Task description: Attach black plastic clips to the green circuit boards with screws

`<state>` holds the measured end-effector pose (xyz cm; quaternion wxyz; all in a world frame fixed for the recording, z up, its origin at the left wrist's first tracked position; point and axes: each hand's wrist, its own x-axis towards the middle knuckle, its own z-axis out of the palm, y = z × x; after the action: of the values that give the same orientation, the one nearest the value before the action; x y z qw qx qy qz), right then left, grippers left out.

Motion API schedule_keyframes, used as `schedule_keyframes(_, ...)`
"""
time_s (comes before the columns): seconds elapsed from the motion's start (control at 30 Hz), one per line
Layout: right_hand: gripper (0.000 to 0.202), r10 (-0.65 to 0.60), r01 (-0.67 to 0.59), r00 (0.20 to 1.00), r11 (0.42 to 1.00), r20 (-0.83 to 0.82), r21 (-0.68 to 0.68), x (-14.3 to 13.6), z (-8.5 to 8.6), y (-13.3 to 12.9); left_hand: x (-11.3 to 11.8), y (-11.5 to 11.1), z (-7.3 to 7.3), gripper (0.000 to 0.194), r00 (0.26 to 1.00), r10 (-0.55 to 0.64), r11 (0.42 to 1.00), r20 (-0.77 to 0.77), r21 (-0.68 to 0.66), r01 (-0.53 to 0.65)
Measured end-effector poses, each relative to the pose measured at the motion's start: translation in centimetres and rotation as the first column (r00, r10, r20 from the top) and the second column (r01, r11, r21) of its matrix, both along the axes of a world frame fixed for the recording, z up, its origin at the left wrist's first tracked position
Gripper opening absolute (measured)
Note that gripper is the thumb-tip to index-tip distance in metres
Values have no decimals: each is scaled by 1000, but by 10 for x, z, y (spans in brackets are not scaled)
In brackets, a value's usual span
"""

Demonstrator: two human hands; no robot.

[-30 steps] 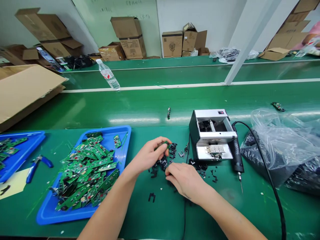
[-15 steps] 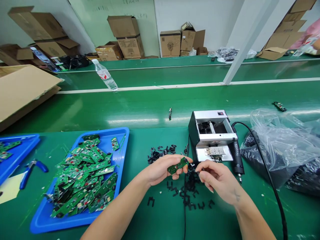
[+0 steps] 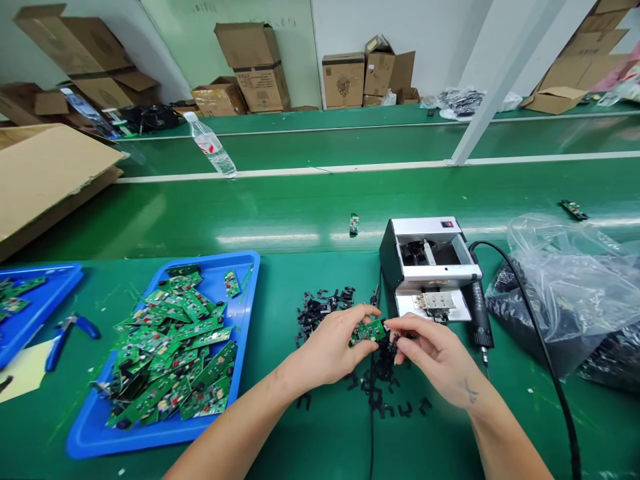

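Observation:
My left hand (image 3: pixel 333 343) grips a small green circuit board (image 3: pixel 369 331) between thumb and fingers, its component side facing up. At the board's right end my right hand (image 3: pixel 437 357) is closed in a pinch on a small black plastic part, mostly hidden by the fingertips. Under and around the hands lie many loose black plastic clips (image 3: pixel 385 363), with another heap of black clips (image 3: pixel 320 310) behind my left hand. Just beyond my right hand stands a silver-and-black bench machine (image 3: pixel 433 273) with a metal block on its front plate.
On the left, a blue tray (image 3: pixel 250 320) holds a pile of circuit boards. Blue-handled cutters (image 3: pixel 65 337) lie beside it. Right of the machine are a black electric screwdriver (image 3: pixel 480 320), its cable and plastic bags (image 3: pixel 575 287). A bottle (image 3: pixel 213 147) and single boards sit farther back.
My left hand has turned the board so its components face up. My right hand's fingertips have come to the board's right end. The boards on the far green strip have shifted right.

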<state>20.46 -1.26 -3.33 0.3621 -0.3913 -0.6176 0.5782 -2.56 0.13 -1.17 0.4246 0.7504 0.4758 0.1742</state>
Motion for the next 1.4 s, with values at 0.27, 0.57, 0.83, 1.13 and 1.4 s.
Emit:
schedule_keyframes(0.27, 9, -3, -24, 988, 984, 153, 176, 2, 2, 0, 1, 1, 6, 17, 999, 23, 1000, -42, -17, -24)
schedule_keyframes(0.57, 10, -49, -2, 968, 979, 244, 205, 0, 3, 0, -2, -4, 21, 8, 996, -90, 991, -7, -99, 89)
schedule_keyframes(0.83, 17, -92, 15, 939, 973, 330, 229, 1, 0, -2, -3, -5, 21, 11, 995, -95, 988, -31, -128, 90)
schedule_keyframes(1.13, 13, -107, -10, 934, 947, 342, 322, 0, 1, -2, -2, -6, 19, 9, 993, -120, 990, -12, -74, 119)
schedule_keyframes(1.4, 10, -236, 50, 926, 850, 296, 525, -5, 0, -5, -2, -5, 19, 14, 986, -141, 988, 87, 78, 134)
